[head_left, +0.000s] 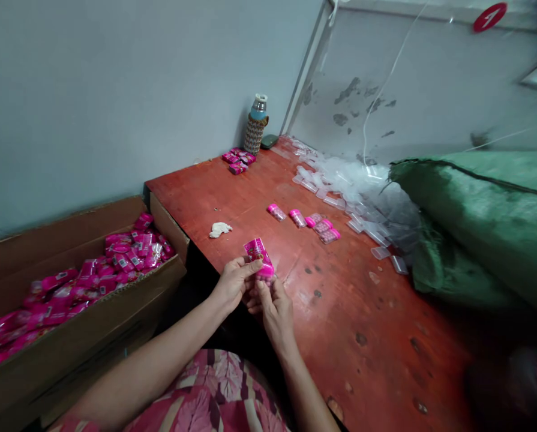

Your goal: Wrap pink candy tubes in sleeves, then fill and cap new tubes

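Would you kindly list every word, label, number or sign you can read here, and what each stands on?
"1", apparently: white, on the red oval sign at upper right; tilted, so uncertain.
Held pink packet: printing too small to read.
Pink packs in the cardboard box: labels too small to read.
Packs beside the flask: too small to read.

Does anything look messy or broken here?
Yes. A crumpled white scrap lies on the left of the table, like litter; clear cases are strewn beside the green sack, looking spilled; and the back wall has dark blotches, as if worn.
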`<control>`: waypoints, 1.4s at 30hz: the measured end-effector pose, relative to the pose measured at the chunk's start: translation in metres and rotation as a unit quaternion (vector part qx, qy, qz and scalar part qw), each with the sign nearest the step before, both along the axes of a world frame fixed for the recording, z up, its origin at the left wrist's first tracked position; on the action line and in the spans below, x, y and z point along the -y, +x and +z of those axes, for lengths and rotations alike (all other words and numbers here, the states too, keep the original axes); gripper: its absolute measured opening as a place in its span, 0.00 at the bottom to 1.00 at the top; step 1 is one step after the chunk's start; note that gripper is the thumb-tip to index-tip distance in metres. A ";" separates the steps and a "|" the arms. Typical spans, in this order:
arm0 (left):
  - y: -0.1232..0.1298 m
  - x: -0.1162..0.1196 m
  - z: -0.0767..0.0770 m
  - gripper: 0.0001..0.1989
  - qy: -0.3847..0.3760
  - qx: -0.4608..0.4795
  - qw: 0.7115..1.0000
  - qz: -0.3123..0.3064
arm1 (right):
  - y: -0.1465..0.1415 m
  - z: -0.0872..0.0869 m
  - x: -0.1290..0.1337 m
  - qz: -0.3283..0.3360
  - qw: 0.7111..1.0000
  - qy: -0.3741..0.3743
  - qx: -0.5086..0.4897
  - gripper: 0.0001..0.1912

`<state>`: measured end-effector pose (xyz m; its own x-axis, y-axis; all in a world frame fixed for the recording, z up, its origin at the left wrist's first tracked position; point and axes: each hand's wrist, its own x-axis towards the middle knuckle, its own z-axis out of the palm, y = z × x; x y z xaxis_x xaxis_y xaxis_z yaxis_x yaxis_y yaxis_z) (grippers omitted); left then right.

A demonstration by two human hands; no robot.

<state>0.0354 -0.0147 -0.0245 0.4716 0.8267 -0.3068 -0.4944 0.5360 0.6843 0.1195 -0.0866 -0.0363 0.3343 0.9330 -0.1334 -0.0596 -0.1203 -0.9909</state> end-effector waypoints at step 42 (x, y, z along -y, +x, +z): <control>-0.015 0.000 0.003 0.16 0.032 -0.035 0.997 -0.060 | 0.000 0.005 -0.001 0.088 0.965 0.028 -0.247 0.15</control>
